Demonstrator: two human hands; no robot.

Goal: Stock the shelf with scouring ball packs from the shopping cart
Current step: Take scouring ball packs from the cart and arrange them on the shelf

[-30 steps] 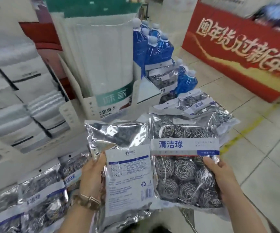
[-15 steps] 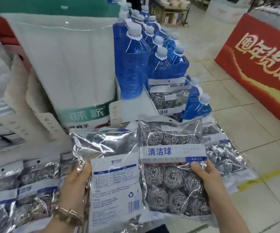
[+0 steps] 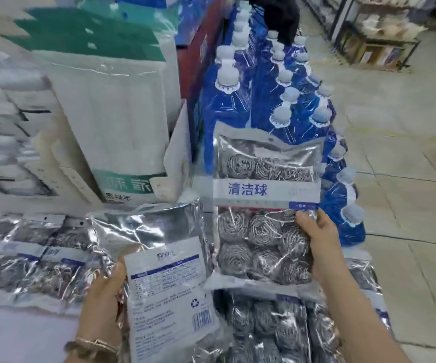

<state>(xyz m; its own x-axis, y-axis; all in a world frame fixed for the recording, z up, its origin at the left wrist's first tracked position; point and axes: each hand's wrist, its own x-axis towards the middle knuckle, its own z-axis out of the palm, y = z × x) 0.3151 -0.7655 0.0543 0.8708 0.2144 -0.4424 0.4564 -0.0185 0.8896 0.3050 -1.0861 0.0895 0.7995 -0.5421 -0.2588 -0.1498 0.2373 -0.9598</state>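
Two scouring ball packs are held up side by side, near the viewer, at centre frame.

The left hand (image 3: 107, 292) grips the back-facing pack (image 3: 169, 292) by its lower left edge. The thumb presses on the printed label side and the fingers pass behind the foil, out of sight. This pack shows a barcode and a recycling mark, and it tilts slightly to the left. A bracelet (image 3: 94, 344) sits on the left wrist.

The right hand (image 3: 321, 247) grips the front-facing pack (image 3: 264, 195) by its right edge. The thumb is curled over the clear film onto the steel balls, and the fingers are hidden behind. This pack stands roughly upright, higher and farther than the other, with a white band bearing blue characters across its middle. The inner edges of the two packs meet; whether they touch or overlap cannot be told.

On the left, shelved packs (image 3: 28, 252) lie in an overlapping row on the white shelf (image 3: 15, 334), just beside the left hand. Below the held packs, lower packs (image 3: 277, 326) lie heaped at the near edge; what holds them is not visible.

Behind the front-facing pack stand blue bottles (image 3: 277, 100) with white caps, in rows running far. Left of them stands a tall white package (image 3: 112, 113) with a green top. Pale tiled floor (image 3: 408, 179) lies to the right.
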